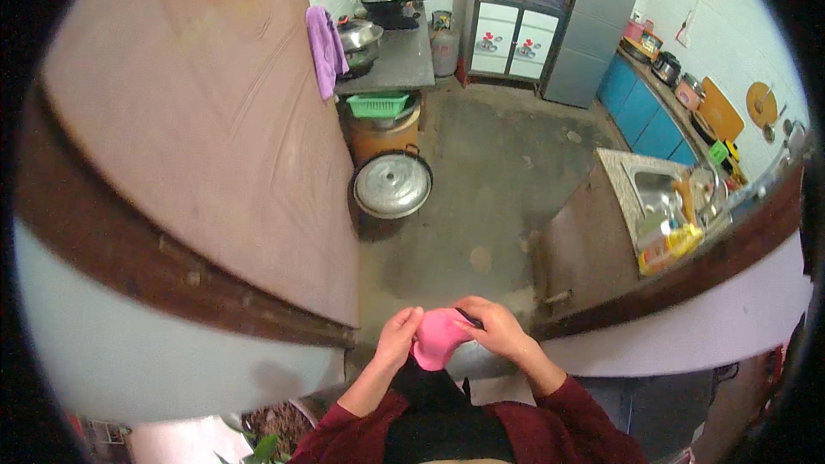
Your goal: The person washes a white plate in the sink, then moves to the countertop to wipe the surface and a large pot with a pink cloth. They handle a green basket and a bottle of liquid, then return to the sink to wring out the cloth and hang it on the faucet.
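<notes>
A pink cloth-like item (439, 335) is stretched between my two hands in front of my body. My left hand (399, 335) pinches its left edge between thumb and fingers. On the other side, my right hand (496, 328) grips its right part, with a small black strip (469, 318) showing at the fingers. Whether that strip belongs to the pink item I cannot tell. Both forearms come out of dark red sleeves.
A doorway frames a kitchen. An open door (225, 142) stands left, a large lidded pan (392, 185) on the floor beyond. A sink (664, 196) is at right; a fridge (588, 32) and a gas cylinder (445, 48) are at the back. A potted plant (277, 428) stands low left.
</notes>
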Available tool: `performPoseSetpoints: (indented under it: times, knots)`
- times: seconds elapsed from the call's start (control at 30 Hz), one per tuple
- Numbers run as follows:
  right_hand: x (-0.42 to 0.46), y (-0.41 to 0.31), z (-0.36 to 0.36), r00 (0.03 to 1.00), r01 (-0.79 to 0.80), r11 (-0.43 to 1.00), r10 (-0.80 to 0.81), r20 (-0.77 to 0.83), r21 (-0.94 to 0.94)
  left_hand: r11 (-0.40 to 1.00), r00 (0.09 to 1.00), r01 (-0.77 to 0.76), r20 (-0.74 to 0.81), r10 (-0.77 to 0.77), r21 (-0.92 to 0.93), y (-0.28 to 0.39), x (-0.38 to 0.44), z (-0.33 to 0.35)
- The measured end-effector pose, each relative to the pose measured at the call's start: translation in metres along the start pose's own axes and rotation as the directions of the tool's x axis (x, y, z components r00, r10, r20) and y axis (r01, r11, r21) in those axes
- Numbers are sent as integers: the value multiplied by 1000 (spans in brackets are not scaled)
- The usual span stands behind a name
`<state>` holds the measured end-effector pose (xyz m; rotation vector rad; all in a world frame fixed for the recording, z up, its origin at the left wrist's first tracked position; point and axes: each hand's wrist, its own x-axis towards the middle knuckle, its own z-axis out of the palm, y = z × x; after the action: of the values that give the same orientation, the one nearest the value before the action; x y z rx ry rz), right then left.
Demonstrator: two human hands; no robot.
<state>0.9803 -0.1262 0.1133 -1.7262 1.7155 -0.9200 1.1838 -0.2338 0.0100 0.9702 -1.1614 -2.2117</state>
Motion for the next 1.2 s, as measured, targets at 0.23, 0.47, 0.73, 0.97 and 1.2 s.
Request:
performPoseSetpoints:
  times: [0.23,0.47,0.73,0.97,1.2]
  knots:
    - [125,-10,-100,990,-131,990,128,-54,-48,926,976,-187,170,137,326,112,140,36]
    - [194,9,-190,987,-15,999,22,-156,48,697,891,-451,327,316,557,154,249,92]
    - [237,168,-303,915,-316,936,258,-311,-152,953,965,8,248,-87,303,183,386,152]
    - [313,250,-397,966,-236,971,238,-105,30,989,986,146,77,-146,7,234,476,200]
    - [453,286,-426,968,180,983,-182,172,27,875,981,78,193,18,-477,307,558,217]
